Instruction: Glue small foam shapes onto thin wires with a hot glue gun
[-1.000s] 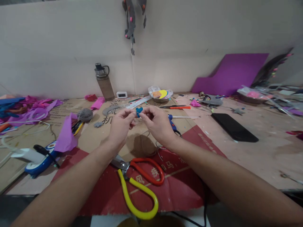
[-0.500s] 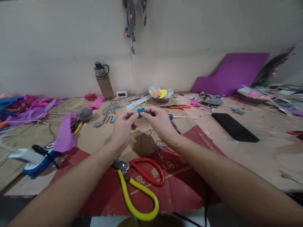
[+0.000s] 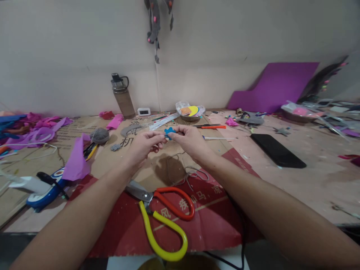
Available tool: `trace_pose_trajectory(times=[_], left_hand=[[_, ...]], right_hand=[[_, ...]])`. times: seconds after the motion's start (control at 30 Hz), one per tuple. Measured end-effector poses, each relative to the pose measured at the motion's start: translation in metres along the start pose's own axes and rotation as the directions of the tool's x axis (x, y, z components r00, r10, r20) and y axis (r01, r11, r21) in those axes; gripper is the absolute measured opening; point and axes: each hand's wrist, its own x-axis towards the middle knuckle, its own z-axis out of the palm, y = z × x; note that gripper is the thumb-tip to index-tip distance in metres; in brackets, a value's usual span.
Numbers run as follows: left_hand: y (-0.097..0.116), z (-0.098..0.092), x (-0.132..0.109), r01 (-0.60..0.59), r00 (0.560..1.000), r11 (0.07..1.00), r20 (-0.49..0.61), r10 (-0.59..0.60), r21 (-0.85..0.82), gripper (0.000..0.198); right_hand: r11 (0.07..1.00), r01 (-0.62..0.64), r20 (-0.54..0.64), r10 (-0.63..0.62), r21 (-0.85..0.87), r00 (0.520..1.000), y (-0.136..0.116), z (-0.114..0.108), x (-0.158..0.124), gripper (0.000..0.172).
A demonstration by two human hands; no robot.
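We hold a small, flat, bright blue piece with a bumpy edge (image 3: 170, 131) near the middle of the frame, up above the bench (image 3: 284, 191). Our right hand (image 3: 188, 141) is nearly closed, and its thumb and fingers pinch the right side of the blue piece. Our left hand (image 3: 147, 144) is nearly closed too, with its thumb and fingertips together on the left edge of the piece. Below our hands, in the lower middle, we see big metal scissors with one red and one yellow loop handle (image 3: 145, 196). They lie on a red and brown sheet of cardboard (image 3: 208, 230). Some loose, thin grey string (image 3: 194, 173) curls near the red handle. Left of our left hand is a little grey piece with a bumpy edge (image 3: 115, 147), and near it sits a round ball of grey yarn (image 3: 99, 135). At middle right lies a flat black phone (image 3: 277, 150).
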Motion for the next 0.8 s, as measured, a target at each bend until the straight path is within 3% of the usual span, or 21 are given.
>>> trace_pose_trajectory(times=[0.2, 0.43, 0.67, 0.8], left_hand=[[-0.004, -0.005, 0.002, -0.073, 0.997, 0.981, 0.031, 0.069, 0.179, 0.021], [-0.010, 0.005, -0.003, -0.038, 0.999, 0.981, -0.021, 0.043, 0.190, 0.022], [-0.019, 0.002, 0.000, -0.022, 0.999, 0.995, 0.034, 0.019, 0.099, 0.021], [-0.022, 0.000, 0.001, -0.006, 0.999, 0.992, 0.039, 0.001, 0.126, 0.014]], right_hand=[[0.990, 0.037, 0.068, -0.028, -0.139, 0.997, -0.005, -0.002, -0.003, 0.015], [0.957, 0.093, 0.096, -0.069, -0.276, 0.993, 0.004, -0.002, -0.002, 0.016], [0.962, 0.052, 0.088, -0.029, -0.267, 0.996, 0.012, -0.004, 0.001, 0.020], [0.961, 0.017, 0.084, 0.007, -0.277, 0.996, 0.008, -0.004, -0.001, 0.020]])
